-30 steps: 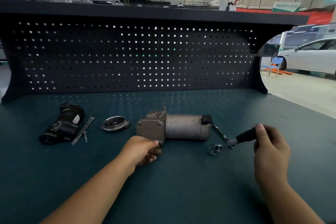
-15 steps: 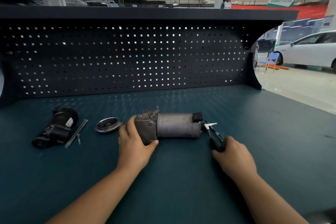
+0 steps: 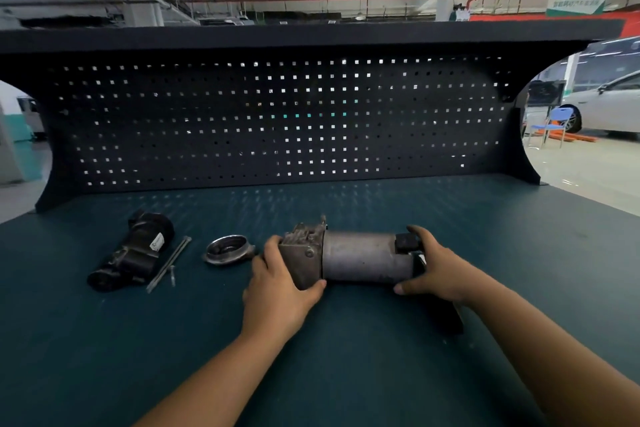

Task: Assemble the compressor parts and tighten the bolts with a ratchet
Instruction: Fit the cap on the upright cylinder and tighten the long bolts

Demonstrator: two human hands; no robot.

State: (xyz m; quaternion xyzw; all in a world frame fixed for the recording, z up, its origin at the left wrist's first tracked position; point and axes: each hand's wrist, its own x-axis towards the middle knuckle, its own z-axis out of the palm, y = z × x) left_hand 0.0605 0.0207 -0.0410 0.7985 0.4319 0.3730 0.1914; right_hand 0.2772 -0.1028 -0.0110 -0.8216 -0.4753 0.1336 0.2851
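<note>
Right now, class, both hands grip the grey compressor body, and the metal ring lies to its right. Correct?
No. The head view shows the metal ring lying to the left of the compressor body, not its right. The left hand and right hand do both grip it.

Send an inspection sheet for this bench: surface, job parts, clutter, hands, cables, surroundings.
Surface: dark teal bench top, parts lying on it.
Job's things: grey metal cylindrical compressor body on its side at centre; black plastic compressor housing, round metal flange ring and long thin bolts loose to its left; dark ratchet handle, likely, mostly hidden under the right forearm.
Clutter: nothing seen.
Hands: left hand grips the body's block end; right hand grips its connector end.
Cables: nothing seen.
Surroundings: black perforated back panel; white car and blue chair beyond, right.
</note>
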